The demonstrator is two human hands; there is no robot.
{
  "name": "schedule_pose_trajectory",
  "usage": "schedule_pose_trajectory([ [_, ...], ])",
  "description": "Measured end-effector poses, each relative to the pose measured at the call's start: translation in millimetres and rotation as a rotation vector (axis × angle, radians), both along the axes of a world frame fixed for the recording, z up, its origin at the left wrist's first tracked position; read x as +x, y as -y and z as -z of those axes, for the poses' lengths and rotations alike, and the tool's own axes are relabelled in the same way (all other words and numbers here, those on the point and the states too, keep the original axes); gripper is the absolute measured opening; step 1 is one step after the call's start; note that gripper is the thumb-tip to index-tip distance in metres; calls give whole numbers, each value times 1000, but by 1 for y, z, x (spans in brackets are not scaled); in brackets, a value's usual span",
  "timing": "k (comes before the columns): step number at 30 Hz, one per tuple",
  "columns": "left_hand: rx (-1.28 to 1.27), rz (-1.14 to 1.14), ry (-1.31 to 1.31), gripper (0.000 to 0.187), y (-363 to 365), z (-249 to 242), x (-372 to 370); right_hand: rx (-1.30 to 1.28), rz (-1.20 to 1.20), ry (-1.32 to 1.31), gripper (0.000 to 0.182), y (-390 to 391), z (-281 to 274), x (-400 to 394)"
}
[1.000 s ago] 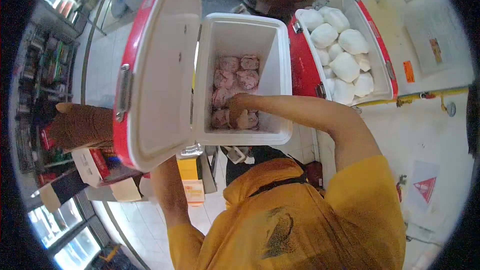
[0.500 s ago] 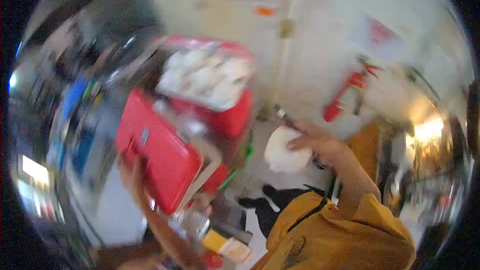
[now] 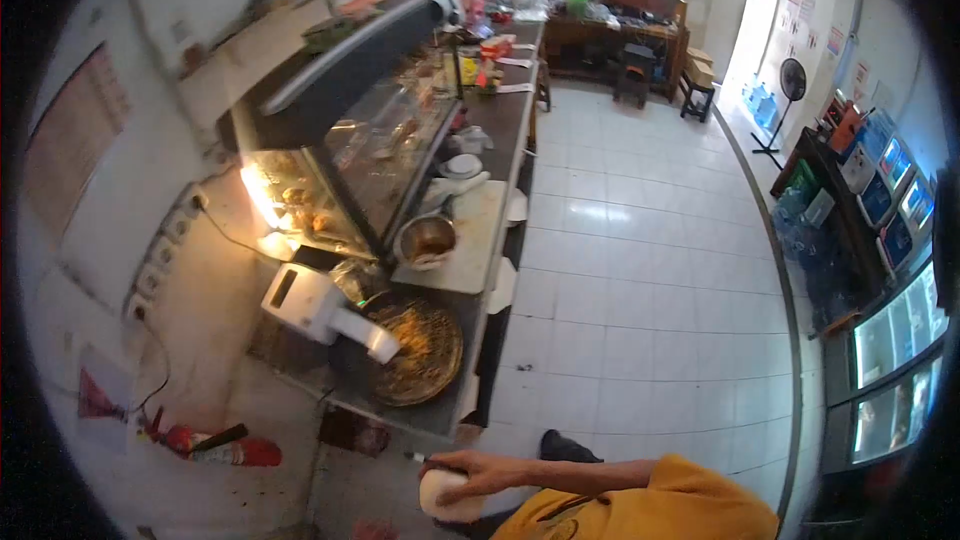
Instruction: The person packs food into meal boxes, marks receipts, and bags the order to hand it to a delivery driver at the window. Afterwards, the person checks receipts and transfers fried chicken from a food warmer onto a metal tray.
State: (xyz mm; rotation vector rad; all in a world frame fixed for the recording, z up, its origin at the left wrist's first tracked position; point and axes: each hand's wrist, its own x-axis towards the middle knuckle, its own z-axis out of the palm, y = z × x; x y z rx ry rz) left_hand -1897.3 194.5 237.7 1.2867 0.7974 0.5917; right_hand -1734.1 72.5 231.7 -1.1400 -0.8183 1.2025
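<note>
Head view, only view available. We note our right hand (image 3: 474, 472) low in the frame, its fingers (image 3: 476, 482) curled over a rounded white bundle (image 3: 443, 498) and grasping it. The bundle is off any support, held above the tiled floor (image 3: 640, 280), near the close end of the long surface (image 3: 508, 125). A thin dark piece with a pale tip pokes out beside the knuckles; too small to identify. Our left hand is out of frame, so we cannot tell the state of its fingers.

Step in hand, as we judge it: one-handed carrying of the bundle. The next move calls for a full, even hold, as the rounded sides offer little edge to catch.

Materials and shapes: the bundle looks smooth, matt and soft-cornered; whether we see a wrapper or the bare contents, we cannot tell. On the surface, a wide round pan (image 3: 452, 380) with a dark rim carries loose, crumbly, orange-yellow matter. A boxy white device (image 3: 300, 300) stands beside it, its blunt arm reaching over the pan. Beyond sit a shiny metal bowl (image 3: 406, 243) with brown contents and a flat, pale board (image 3: 470, 265); alongside, a glass-sided cabinet (image 3: 365, 145) shows glossy panes.
</note>
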Motion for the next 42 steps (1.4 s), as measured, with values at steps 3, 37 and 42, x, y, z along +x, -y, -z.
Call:
schedule_pose_trajectory([
  [3,-451,340,130,50,94,-18,172,-313,430,329,56,100,-29,123],
  [37,586,-881,-230,54,96,222,1706,-443,1038,387,47,427,2,1688],
  [42,691,-875,-581,48,31,249,1773,-551,1067,239,43,452,76,1872],
])
